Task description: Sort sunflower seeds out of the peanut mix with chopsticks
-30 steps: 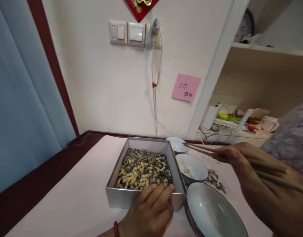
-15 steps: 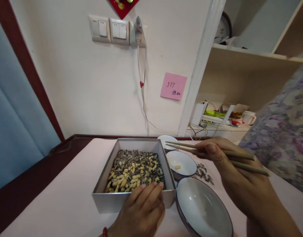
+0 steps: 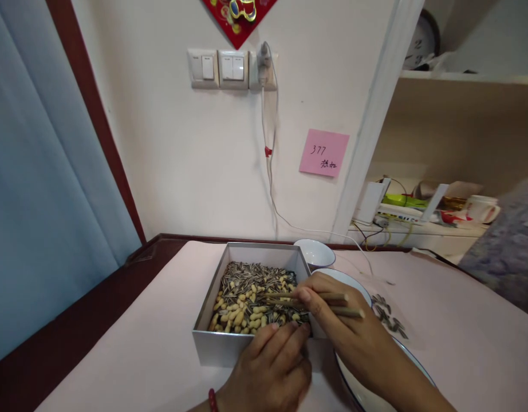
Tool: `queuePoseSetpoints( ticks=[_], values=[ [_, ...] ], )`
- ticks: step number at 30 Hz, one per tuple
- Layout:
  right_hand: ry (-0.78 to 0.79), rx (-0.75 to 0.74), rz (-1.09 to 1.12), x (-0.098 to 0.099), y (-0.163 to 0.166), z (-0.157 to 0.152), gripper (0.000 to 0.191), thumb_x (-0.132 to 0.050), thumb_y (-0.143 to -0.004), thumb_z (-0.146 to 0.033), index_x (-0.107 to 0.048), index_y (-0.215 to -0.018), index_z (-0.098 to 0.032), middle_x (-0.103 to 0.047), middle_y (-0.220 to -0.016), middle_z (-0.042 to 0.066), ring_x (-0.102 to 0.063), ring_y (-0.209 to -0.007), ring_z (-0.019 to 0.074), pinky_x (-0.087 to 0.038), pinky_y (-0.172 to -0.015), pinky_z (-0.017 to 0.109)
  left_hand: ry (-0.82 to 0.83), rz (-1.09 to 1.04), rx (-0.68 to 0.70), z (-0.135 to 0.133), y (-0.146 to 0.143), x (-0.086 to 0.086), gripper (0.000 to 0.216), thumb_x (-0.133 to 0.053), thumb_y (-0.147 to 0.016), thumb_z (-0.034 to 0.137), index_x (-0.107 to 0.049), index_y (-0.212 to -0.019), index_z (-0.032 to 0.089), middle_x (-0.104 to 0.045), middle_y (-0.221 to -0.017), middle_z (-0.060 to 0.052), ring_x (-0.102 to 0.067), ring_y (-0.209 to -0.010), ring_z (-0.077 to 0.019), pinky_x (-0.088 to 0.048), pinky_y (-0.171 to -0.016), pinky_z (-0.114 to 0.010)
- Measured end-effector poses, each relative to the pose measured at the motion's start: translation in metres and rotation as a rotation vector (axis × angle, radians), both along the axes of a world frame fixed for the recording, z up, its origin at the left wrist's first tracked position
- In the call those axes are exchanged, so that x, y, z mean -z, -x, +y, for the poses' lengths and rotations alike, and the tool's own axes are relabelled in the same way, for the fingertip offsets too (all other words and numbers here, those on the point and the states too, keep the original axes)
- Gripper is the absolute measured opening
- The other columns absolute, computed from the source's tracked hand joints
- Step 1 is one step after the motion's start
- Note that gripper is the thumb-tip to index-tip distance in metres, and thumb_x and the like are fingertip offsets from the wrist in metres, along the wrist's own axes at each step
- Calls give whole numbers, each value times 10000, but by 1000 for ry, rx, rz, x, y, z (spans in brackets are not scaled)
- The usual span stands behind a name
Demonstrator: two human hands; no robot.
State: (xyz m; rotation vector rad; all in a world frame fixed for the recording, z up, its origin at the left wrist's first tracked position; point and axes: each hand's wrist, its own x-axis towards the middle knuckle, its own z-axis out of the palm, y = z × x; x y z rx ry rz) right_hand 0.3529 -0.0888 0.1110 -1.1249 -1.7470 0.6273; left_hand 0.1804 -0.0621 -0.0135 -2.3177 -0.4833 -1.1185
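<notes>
Peanuts (image 3: 236,316), seen from the head view, lie mixed with sunflower seeds (image 3: 249,273) in the open box (image 3: 219,350) on the bench (image 3: 135,360). The right hand (image 3: 347,335) grasps chopsticks (image 3: 339,297), tips down among the peanuts; whether they pinch one can't be told. The left hand (image 3: 272,369) lies over the box's near rim, thumb hidden, so its grip can't be judged. Each peanut should be light and firm, its shell likely to crack under hard squeezing and roll off smooth tips; the narrow waist looks the surest hold.
</notes>
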Motion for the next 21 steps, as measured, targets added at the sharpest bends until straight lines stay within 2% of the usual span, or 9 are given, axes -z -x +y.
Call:
queuePoseSetpoints(
  ticks=[9,16,21],
  values=[
    [-38,44,19,8,5,6,419,-473,-1047,-442,-504,-704,-203,-520,-709,-18,-501,-648,133,-398,-593,261,-7,-1,3,-1,0,-4,61,-719,-889,318,-699,-901,262,-682,-1323,-24,-548,-1280,-170,-242,-1200,-348],
    [-39,56,33,7,1,4,419,-460,-1060,-467,-572,-759,-198,-592,-770,11,-600,-756,167,-469,-691,292,0,23,4,-1,2,-3,64,-696,-911,306,-696,-952,257,-663,-1369,-35,-539,-1304,-171,-252,-1196,-349],
    [-21,38,27,5,5,4,393,-475,-1056,-434,-565,-757,-197,-572,-752,2,-567,-705,149,-450,-645,266,0,-7,4,-2,1,-3,71,-728,-886,311,-692,-914,257,-682,-1332,-25,-548,-1285,-169,-243,-1201,-347]
  ],
)
